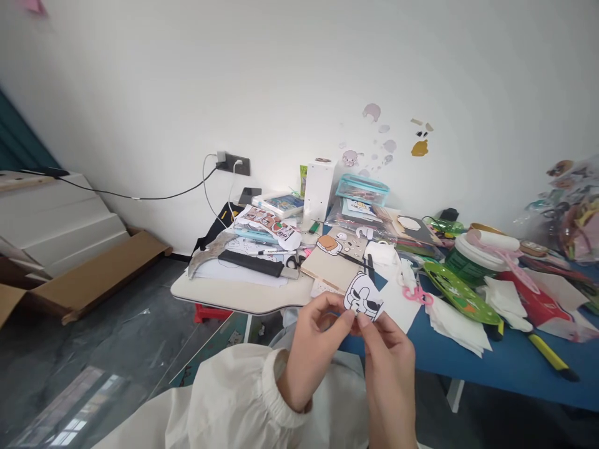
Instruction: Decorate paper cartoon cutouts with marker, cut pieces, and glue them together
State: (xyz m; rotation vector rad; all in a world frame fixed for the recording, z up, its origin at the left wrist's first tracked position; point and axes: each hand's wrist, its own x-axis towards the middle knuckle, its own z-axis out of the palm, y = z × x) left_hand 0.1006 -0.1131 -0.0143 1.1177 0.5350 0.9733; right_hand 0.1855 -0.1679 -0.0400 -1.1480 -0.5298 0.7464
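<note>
Between my two hands, just in front of the table edge, is a black-and-white paper cutout (362, 294) of a cartoon face. My left hand (322, 330) pinches its lower left part between thumb and finger. On the lower right, my right hand (386, 346) grips it the same way, with the thumb tip near the other thumb. The fingers behind the paper are partly hidden. Beyond the cutout lies a beige board (322, 265) with a burger cutout (329, 244) on it. Pink-handled scissors (418, 295) rest on white paper to the right.
A black-handled hatchet-like tool (250, 263) lies on the white tabletop (224, 302). A green leaf-shaped pouch (461, 293), tissues (458, 324), a green tub (477, 262) and a yellow cutter (552, 354) crowd the blue tabletop (435, 349). A white box (319, 193) stands by the wall.
</note>
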